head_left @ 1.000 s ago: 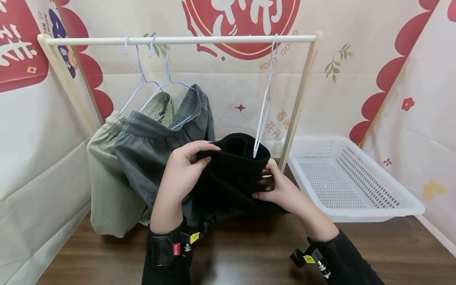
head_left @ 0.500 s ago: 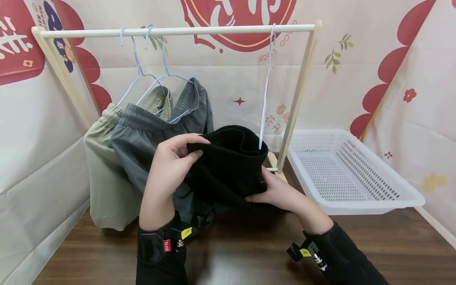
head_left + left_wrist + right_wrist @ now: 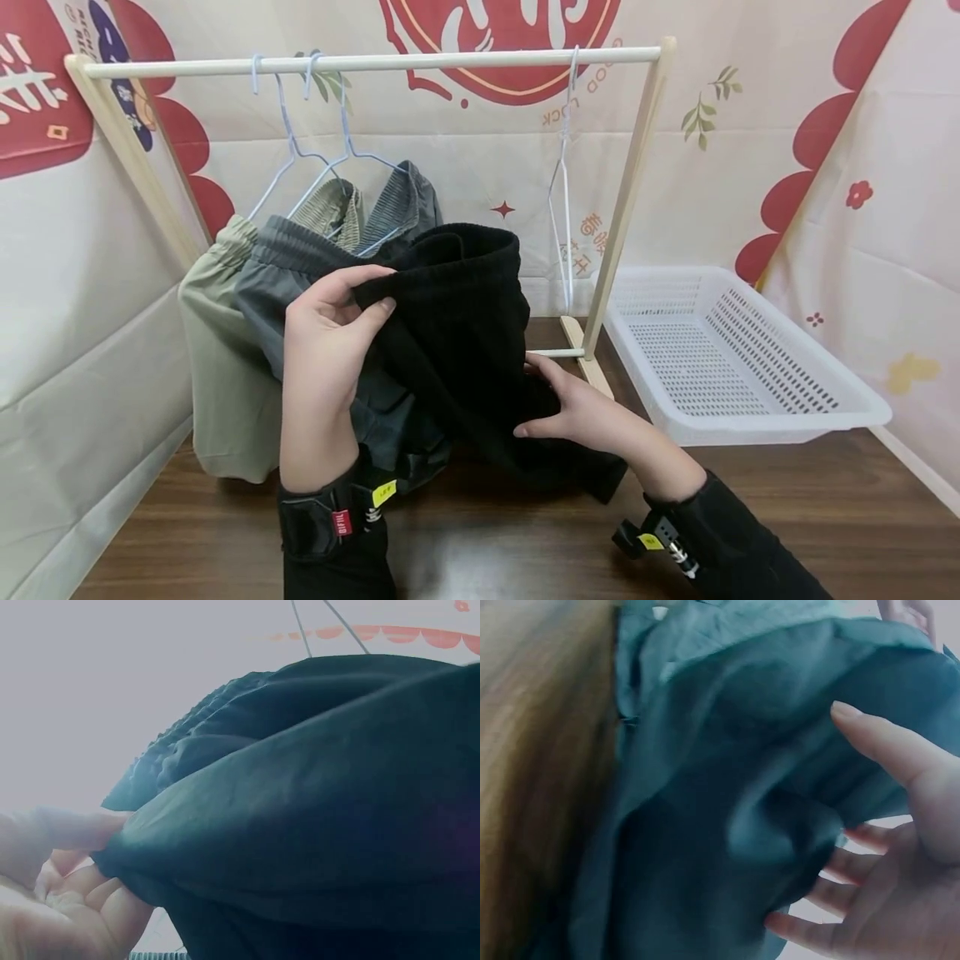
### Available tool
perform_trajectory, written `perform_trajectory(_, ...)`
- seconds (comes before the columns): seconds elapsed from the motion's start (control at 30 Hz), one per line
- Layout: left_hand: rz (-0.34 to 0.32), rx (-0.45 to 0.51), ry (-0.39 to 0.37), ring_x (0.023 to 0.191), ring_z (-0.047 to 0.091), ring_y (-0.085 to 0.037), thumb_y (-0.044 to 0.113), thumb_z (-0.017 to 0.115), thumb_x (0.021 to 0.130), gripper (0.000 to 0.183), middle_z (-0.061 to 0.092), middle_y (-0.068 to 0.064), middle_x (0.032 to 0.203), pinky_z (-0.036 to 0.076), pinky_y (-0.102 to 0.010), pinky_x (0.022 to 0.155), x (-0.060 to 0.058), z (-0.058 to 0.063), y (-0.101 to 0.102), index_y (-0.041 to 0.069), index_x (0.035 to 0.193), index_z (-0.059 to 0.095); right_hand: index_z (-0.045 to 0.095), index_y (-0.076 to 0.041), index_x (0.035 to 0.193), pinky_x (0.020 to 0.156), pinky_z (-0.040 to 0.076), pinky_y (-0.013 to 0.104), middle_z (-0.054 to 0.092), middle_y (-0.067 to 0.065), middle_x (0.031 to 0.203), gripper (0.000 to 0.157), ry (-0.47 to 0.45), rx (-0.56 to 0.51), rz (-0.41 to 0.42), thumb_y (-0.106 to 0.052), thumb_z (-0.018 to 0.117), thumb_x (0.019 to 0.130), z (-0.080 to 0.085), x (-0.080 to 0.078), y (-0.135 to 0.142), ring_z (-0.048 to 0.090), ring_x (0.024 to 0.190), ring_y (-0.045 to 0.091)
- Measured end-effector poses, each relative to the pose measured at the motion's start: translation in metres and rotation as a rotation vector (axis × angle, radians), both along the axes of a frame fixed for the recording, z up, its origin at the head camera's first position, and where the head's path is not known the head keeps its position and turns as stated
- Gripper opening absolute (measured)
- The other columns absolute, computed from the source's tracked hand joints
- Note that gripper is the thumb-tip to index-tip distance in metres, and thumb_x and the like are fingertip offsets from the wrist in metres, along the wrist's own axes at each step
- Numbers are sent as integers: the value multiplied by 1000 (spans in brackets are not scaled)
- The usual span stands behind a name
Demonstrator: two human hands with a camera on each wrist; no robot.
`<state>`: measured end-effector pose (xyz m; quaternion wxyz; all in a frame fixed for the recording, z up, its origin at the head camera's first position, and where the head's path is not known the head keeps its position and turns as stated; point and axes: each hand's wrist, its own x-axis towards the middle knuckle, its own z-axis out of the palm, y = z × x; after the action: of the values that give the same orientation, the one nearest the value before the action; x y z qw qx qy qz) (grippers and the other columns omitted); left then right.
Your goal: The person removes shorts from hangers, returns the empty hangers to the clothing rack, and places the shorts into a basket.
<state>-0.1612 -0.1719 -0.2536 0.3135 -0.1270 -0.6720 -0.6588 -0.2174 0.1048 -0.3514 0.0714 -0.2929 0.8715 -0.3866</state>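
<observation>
Black pants (image 3: 465,333) hang in front of the rack with their waistband gaping upward. My left hand (image 3: 326,342) pinches the waistband's left edge between thumb and fingers; the left wrist view shows the same pinch on the cloth (image 3: 300,817). Beside the pants' right side is my right hand (image 3: 585,408), its thumb and fingers spread apart. In the right wrist view that hand (image 3: 900,855) has its fingertips at the cloth's edge, partly behind it, and the thumb stands off. A white wire hanger (image 3: 567,242) hangs bare on the rail, right of the pants.
A white rail (image 3: 450,61) on a wooden frame spans the back. Grey-blue pants (image 3: 300,267) and light green pants (image 3: 225,367) hang on blue hangers at left, partly behind the black pants. A white perforated basket (image 3: 757,429) stands at right on the brown wooden table (image 3: 480,542).
The black pants have come off the white hanger and moved left and slightly up, their lower part now hanging free. My left hand moved left with them; my right hand's fingers have spread.
</observation>
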Motion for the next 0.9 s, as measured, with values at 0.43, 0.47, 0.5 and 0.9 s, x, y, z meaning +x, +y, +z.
perform_trajectory(0.43, -83, 239, 132, 73, 62, -25, -21, 63, 82, 29, 67, -14, 106, 49, -30, 69, 3, 4, 8, 1, 99, 74, 28, -28, 148, 98, 41, 47, 52, 4, 137, 101, 75, -21, -6, -36, 90, 68, 13, -14, 1, 51, 122, 23)
perform_trajectory(0.47, -88, 250, 145, 74, 63, -25, -21, 63, 82, 29, 67, -14, 105, 50, -30, 69, 3, 4, 8, 1, 98, 74, 26, -28, 149, 99, 40, 47, 51, 6, 138, 104, 56, -11, 9, -37, 90, 67, 13, -16, 0, 51, 123, 23)
perform_trajectory(0.5, -91, 259, 156, 74, 63, -26, -21, 64, 82, 29, 67, -14, 104, 50, -30, 69, 3, 4, 8, 1, 98, 74, 24, -28, 150, 99, 40, 46, 48, 6, 141, 108, 33, -11, 25, -36, 91, 66, 12, -17, 0, 51, 122, 23)
perform_trajectory(0.9, -179, 262, 268, 54, 48, -18, -23, 62, 81, 30, 69, -7, 93, 46, -27, 62, 6, 4, 11, 1, 96, 73, 51, -12, 133, 97, 42, 44, 56, 4, 128, 71, 10, 20, 116, -27, 87, 73, -11, -17, -11, 54, 115, 22)
